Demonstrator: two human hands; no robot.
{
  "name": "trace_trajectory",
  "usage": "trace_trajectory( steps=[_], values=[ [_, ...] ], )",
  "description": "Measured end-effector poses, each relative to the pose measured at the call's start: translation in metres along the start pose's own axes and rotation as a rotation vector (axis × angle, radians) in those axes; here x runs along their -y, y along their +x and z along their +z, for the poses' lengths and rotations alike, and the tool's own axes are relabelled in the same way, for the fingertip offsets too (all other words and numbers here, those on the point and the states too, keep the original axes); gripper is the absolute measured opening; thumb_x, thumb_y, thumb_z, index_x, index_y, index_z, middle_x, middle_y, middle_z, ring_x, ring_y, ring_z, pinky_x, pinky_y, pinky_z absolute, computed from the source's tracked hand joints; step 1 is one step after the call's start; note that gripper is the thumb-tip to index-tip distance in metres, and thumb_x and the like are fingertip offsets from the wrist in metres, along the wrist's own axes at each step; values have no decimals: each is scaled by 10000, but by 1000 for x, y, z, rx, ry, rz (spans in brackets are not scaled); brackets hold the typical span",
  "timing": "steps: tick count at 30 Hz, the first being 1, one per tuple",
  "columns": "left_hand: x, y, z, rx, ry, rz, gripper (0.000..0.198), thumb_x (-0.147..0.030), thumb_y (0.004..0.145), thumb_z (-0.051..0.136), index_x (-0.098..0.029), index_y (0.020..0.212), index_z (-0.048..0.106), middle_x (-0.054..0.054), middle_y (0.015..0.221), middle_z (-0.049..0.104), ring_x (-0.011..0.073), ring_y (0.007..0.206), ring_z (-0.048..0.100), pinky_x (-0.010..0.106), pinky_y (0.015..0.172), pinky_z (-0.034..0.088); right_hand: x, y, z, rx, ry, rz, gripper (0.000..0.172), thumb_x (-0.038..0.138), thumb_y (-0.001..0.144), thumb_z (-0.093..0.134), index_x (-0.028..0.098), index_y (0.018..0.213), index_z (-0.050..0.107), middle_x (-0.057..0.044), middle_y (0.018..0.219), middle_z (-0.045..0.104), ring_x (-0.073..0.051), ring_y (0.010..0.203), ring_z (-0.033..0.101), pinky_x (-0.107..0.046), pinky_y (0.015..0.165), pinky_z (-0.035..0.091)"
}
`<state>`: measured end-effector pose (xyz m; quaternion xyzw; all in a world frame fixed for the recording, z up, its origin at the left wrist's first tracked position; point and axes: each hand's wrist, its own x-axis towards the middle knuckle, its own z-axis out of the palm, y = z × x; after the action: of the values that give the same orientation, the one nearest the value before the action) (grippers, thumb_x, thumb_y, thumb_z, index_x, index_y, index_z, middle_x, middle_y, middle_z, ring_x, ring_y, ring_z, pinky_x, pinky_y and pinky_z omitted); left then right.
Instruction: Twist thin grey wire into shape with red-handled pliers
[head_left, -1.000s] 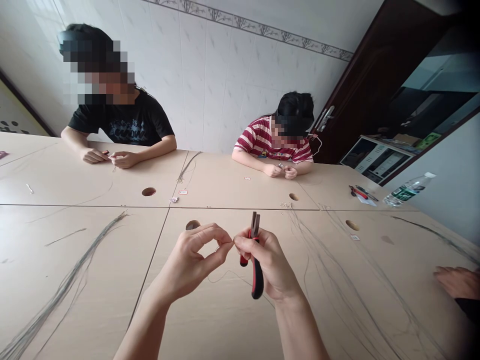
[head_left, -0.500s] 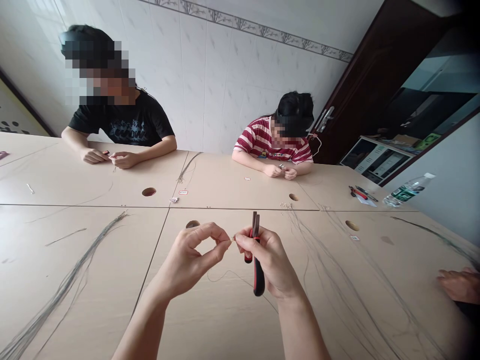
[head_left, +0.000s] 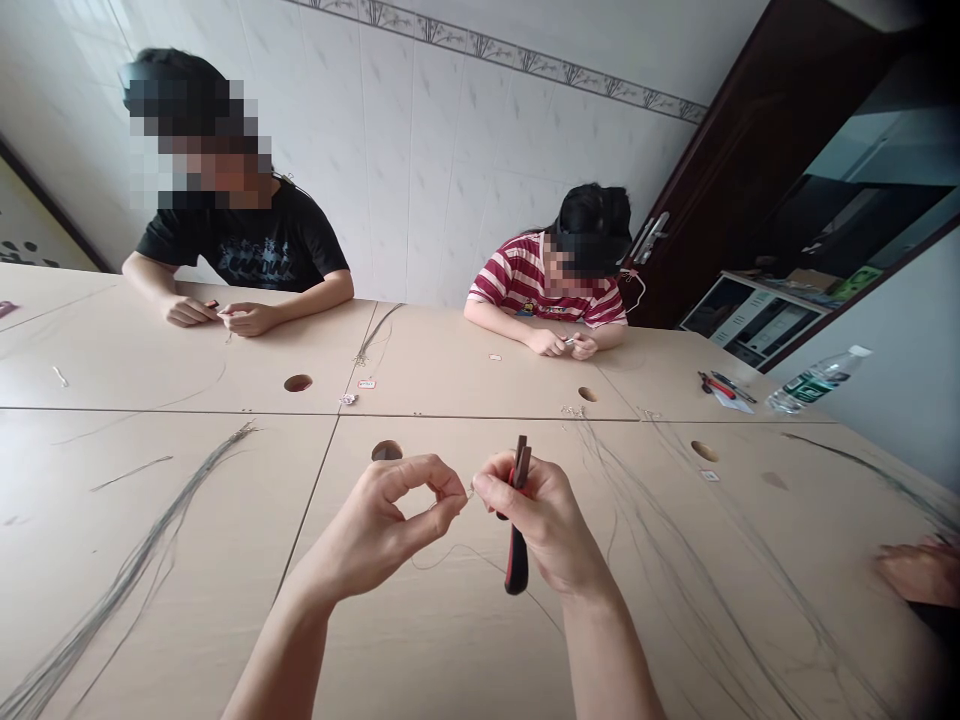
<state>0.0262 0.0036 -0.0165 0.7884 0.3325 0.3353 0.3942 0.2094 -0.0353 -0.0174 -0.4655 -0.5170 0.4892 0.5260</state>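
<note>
My left hand (head_left: 405,515) pinches a small thin wire piece (head_left: 471,490) between thumb and forefinger. Right beside it, my right hand (head_left: 540,515) has its thumb and forefinger at the other side of that piece, fingertips almost meeting the left ones. Pliers (head_left: 517,555) with red and black handles lie in my right palm, jaws pointing away from me. A thin wire (head_left: 465,548) curves over the table just below both hands. The exact shape of the pinched end is too small to make out.
A bundle of thin wires (head_left: 161,530) lies at left, with more loose wires (head_left: 675,540) at right. Two people sit across the table (head_left: 420,660). A water bottle (head_left: 817,380) and other pliers (head_left: 716,388) are at far right. Another person's hand (head_left: 919,572) rests at the right edge.
The pliers have turned slightly in my right hand, their jaws shifting right and a little down. Both pinching fingertips have moved slightly to the right and lower.
</note>
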Motion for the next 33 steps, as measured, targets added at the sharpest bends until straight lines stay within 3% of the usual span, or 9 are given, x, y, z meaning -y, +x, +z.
trace_trajectory(
  steps=[5, 14, 22, 33],
  values=[
    [-3, 2, -1, 28, -16, 21, 113, -176, 867, 559, -197, 769, 611, -46, 697, 618, 76, 616, 511, 165, 566, 415, 0, 1, 1, 25, 9, 13, 254, 330, 820, 654, 180, 630, 576, 42, 586, 388, -103, 589, 325, -260, 566, 273],
    [-3, 2, -1, 38, -50, 58, 116, -179, 875, 567, -193, 811, 663, -25, 727, 657, 91, 647, 555, 184, 585, 440, 0, 2, 7, -20, 111, 128, 256, 346, 751, 688, 178, 601, 566, 36, 586, 406, -108, 587, 332, -263, 564, 286],
    [-5, 1, -2, 76, -65, 91, 143, -214, 908, 562, -213, 863, 698, -4, 784, 682, 107, 684, 582, 205, 595, 444, -1, 3, 9, 48, 274, 225, 230, 291, 730, 664, 178, 591, 521, 51, 537, 353, -99, 550, 302, -257, 529, 261],
    [-1, 1, -3, -42, -10, 117, 98, -205, 907, 568, -209, 829, 628, -37, 735, 648, 88, 654, 562, 200, 628, 439, 0, 4, 9, 61, 273, 222, 219, 284, 733, 637, 179, 586, 513, 46, 545, 347, -105, 555, 315, -265, 545, 259]
  ],
)
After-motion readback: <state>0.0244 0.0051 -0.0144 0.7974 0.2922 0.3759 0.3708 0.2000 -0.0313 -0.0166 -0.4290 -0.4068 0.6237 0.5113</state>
